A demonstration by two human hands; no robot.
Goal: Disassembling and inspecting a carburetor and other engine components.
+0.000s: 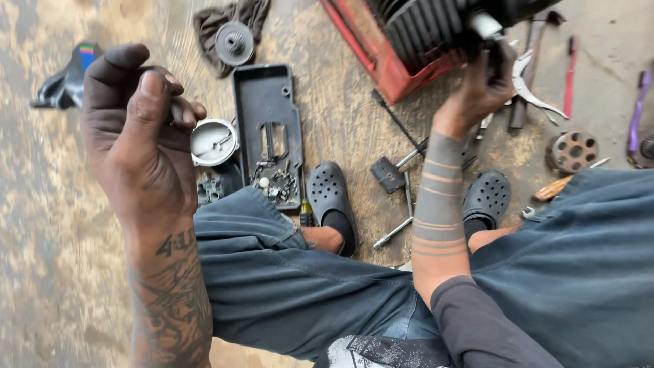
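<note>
Left hand point(139, 129): raised above the tray point(268, 133), fingers curled shut around a small, mostly hidden tool. Right hand point(485, 82): gripping the black finned engine point(436, 27) right of the tray, over the red frame point(371, 51). Round cap point(213, 142): touching the tray's left edge.

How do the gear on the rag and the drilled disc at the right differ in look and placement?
The gear is grey with a toothed rim and a raised hub; the drilled disc is rusty brown, with a ring of round holes through its face. The gear rests on a dark rag, while the drilled disc lies directly on the floor. Both are round metal parts lying flat, untouched by either hand.
</note>
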